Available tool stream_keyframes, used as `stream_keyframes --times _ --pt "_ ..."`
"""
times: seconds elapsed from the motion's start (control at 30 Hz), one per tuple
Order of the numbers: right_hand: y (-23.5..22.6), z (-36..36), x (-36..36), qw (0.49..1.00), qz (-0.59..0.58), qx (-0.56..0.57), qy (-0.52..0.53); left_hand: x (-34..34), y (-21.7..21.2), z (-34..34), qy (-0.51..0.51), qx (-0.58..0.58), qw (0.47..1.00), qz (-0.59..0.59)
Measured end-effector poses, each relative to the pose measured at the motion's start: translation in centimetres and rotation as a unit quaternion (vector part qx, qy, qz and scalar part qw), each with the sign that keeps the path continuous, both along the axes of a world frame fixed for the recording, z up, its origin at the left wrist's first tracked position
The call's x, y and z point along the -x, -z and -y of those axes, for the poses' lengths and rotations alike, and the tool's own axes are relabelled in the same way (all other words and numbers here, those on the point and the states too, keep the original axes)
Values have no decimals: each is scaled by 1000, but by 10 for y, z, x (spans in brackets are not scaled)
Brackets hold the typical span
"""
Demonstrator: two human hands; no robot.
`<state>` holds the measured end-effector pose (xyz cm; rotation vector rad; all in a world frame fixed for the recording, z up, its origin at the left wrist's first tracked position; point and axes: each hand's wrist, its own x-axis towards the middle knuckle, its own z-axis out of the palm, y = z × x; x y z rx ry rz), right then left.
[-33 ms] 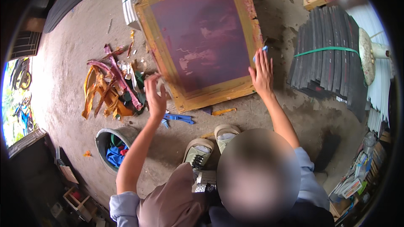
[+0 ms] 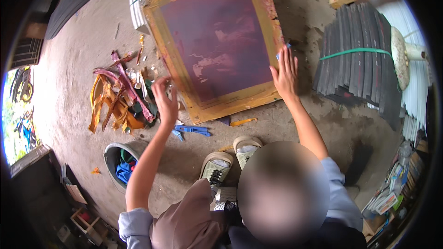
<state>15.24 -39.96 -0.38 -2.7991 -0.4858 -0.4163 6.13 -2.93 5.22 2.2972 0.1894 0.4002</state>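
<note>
A printing screen (image 2: 233,107) with a yellow-brown wooden border and purple-stained mesh lies tilted in front of me. Beneath its far left corner shows a white stack (image 2: 137,11) with a green band. My left hand (image 2: 164,100) is by the screen's left edge, fingers apart and curved, holding nothing visible; contact with the edge is unclear. Stretched out along the right edge is my right hand (image 2: 287,74), its palm side by the wood. A small blue scrap (image 2: 289,45) shows at its fingertips; whether it is held I cannot tell.
Torn orange and maroon strips (image 2: 104,94) lie heaped at left. Nearer stands a grey bucket (image 2: 112,157) with blue cloth inside. A blue plastic tool (image 2: 194,130) lies before my shoes (image 2: 217,168). To the right is a banded bundle of dark sheets (image 2: 353,50).
My left hand has shifted slightly left, away from the screen's edge. My right hand has slid a little farther up along the right edge. The view has moved slightly.
</note>
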Motion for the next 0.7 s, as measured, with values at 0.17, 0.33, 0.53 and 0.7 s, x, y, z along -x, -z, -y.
stream_keyframes --times 0.17,0.33,0.53,0.7 --pt "12 -90 24 997 -23 -45 -63 -92 54 -47 -163 116 979 -24" --pt "16 -43 54 959 -81 92 -256 -117 57 1 -189 289 934 -90" --pt "-27 -52 -88 996 37 -74 13 -118 50 -22 -168 337 926 -35" --pt "-4 -121 -25 986 -1 -27 -162 -119 49 -7 -267 177 944 -76"
